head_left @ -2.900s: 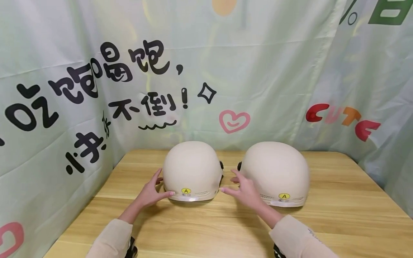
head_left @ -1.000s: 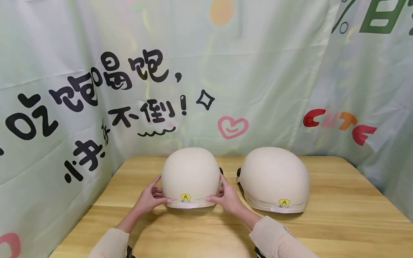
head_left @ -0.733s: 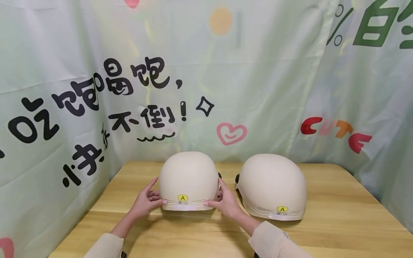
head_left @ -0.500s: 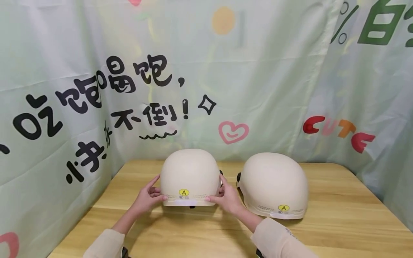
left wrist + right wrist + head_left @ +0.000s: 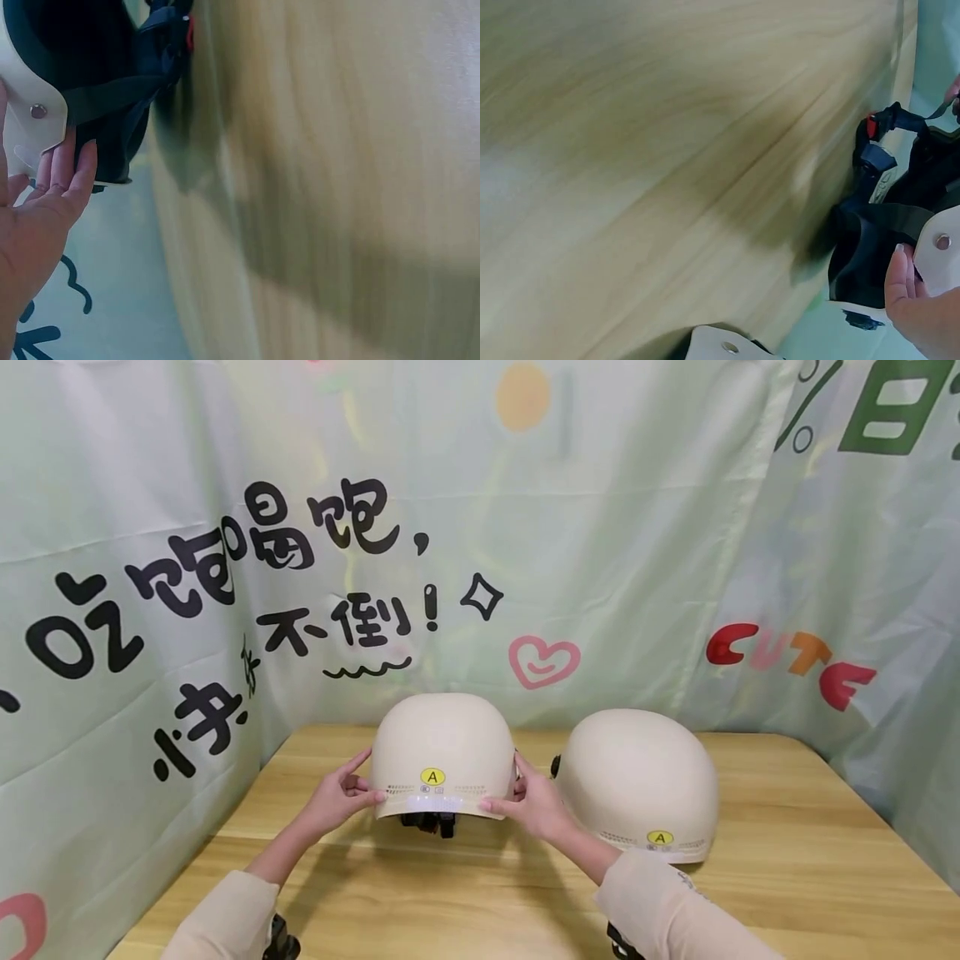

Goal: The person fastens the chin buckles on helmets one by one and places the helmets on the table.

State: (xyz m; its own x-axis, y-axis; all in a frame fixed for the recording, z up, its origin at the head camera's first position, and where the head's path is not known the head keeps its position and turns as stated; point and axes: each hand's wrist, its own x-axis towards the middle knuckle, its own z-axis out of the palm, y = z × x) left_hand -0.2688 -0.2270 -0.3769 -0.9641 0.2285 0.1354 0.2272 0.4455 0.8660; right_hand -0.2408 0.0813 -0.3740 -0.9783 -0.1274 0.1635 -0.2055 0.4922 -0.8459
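A cream helmet [image 5: 442, 735] with a yellow "A" sticker is held above the table between both hands. My left hand [image 5: 333, 793] grips its left rim, thumb on the front and fingers under the edge. On the opposite side my right hand [image 5: 536, 806] holds the rim the same way. Black chin straps [image 5: 435, 822] hang below the front edge. The wrist views show the dark lining [image 5: 75, 37] and a buckle with a red part [image 5: 871, 126] near the tabletop. A second matching helmet [image 5: 641, 777] stands to the right, partly behind my right forearm.
The wooden table [image 5: 450, 902] reaches back to a printed pale-green curtain [image 5: 615, 568], which also hangs along both sides. The second helmet is close beside my right hand, its lower front edge partly covered by my sleeve [image 5: 667, 902].
My right hand has moved left from the gap between the helmets onto the left helmet. Both hands have raised that helmet off the table, and its straps now show underneath.
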